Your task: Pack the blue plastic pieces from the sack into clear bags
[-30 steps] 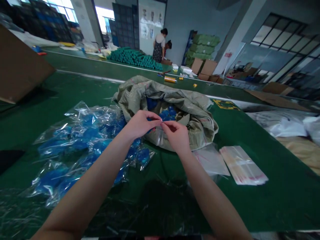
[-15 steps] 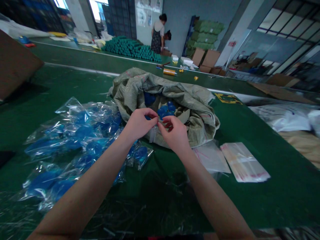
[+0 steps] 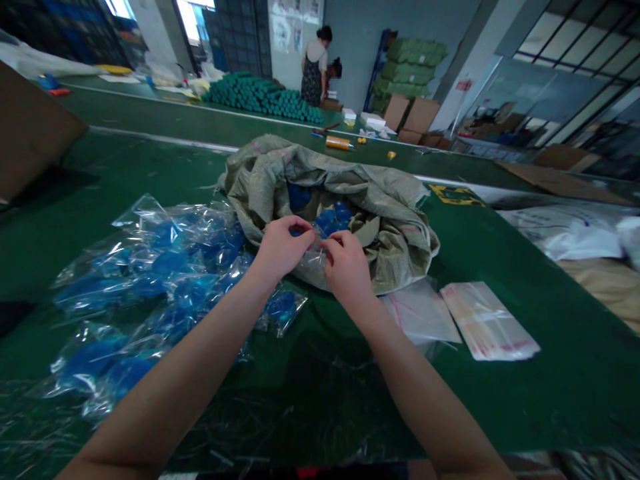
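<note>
My left hand [image 3: 285, 245] and my right hand [image 3: 347, 265] meet at the front rim of an open woven sack [image 3: 403, 240]. Between their pinched fingertips is a thin clear plastic bag [image 3: 313, 259], hard to make out against the sack. Blue rounded pieces [image 3: 343, 211] lie inside the sack, partly hidden by my fingers. To the left, a pile of clear bags with blue pieces in them [image 3: 170, 263] spreads over the green table [image 3: 300, 393]. Flat clear bags [image 3: 423, 313] lie right of my right hand, next to a neat stack of clear bags [image 3: 490, 323].
A cardboard box [image 3: 35, 133] stands at the left edge. Across the far table lie green rolls [image 3: 260, 97] and an orange cylinder [image 3: 339, 143]. A person [image 3: 315, 67] stands behind it. White sacks [image 3: 565, 233] are beyond the table's right edge.
My fingertips have drawn slightly apart, the right hand tilting a little. The clear bag between them shows more plainly now.
</note>
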Demonstrator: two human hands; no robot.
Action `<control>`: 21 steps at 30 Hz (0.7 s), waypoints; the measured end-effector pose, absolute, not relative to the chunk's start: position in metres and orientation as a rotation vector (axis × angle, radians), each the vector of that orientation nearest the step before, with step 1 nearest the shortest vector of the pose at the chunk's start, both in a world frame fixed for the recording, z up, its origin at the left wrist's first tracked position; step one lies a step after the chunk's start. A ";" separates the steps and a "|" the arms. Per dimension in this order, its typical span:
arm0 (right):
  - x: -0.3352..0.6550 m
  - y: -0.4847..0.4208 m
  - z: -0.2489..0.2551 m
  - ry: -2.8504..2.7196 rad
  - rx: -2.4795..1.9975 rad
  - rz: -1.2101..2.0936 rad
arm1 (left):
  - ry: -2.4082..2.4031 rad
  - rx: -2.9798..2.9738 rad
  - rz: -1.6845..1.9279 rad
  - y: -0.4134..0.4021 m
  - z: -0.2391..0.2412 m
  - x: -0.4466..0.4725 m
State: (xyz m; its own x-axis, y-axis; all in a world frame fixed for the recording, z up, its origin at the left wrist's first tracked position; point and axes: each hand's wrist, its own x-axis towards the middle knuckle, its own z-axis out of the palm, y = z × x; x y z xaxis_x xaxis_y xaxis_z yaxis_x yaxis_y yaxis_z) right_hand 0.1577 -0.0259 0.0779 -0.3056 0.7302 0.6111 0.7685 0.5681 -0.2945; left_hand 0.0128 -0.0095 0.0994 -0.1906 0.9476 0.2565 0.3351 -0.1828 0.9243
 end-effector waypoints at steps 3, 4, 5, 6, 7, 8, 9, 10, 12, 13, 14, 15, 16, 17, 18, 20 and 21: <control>0.154 -0.028 0.076 -2.048 -1.160 0.007 | 1.428 1.267 1.464 -0.006 0.094 0.019; 0.153 -0.029 0.076 -2.048 -1.148 0.030 | 1.393 1.191 1.472 -0.006 0.093 0.021; 0.152 -0.030 0.075 -2.056 -1.139 0.046 | 1.359 1.128 1.478 -0.006 0.092 0.023; 0.151 -0.030 0.075 -2.067 -1.133 0.052 | 1.328 1.082 1.482 -0.006 0.091 0.025; 0.151 -0.031 0.074 -2.078 -1.131 0.047 | 1.308 1.052 1.484 -0.006 0.091 0.026; 0.150 -0.031 0.074 -2.083 -1.134 0.030 | 1.295 1.040 1.487 -0.007 0.091 0.027; 0.150 -0.032 0.073 -2.084 -1.139 0.007 | 1.289 1.043 1.489 -0.007 0.091 0.028; 0.149 -0.032 0.072 -2.086 -1.143 -0.018 | 1.285 1.056 1.491 -0.008 0.091 0.029; 0.149 -0.031 0.070 -2.092 -1.144 -0.061 | 1.283 1.082 1.488 -0.009 0.092 0.029; 0.148 -0.031 0.070 -2.100 -1.140 -0.078 | 1.282 1.085 1.479 -0.009 0.092 0.029; 0.148 -0.031 0.069 -2.106 -1.135 -0.094 | 1.277 1.077 1.467 -0.010 0.092 0.029; 0.147 -0.032 0.068 -2.105 -1.131 -0.111 | 1.271 1.061 1.455 -0.010 0.093 0.029; 0.146 -0.032 0.067 -2.097 -1.129 -0.126 | 1.262 1.039 1.446 -0.010 0.093 0.029; 0.146 -0.032 0.066 -2.084 -1.129 -0.141 | 1.249 1.014 1.443 -0.010 0.094 0.029; 0.145 -0.032 0.065 -2.070 -1.130 -0.153 | 1.234 0.982 1.450 -0.010 0.094 0.029; 0.144 -0.031 0.063 -2.051 -1.139 -0.173 | 1.195 0.901 1.467 -0.010 0.096 0.029; 0.143 -0.031 0.063 -2.047 -1.143 -0.182 | 1.170 0.853 1.463 -0.011 0.098 0.029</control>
State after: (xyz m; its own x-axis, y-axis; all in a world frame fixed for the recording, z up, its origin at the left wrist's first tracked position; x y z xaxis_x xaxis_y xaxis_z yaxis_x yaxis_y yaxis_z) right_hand 0.1433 -0.0312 0.0629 -0.3012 0.6660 0.6824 0.7758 0.5873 -0.2308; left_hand 0.0293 -0.0107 0.0975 -0.2164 0.9738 -0.0701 -0.2819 0.0064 0.9594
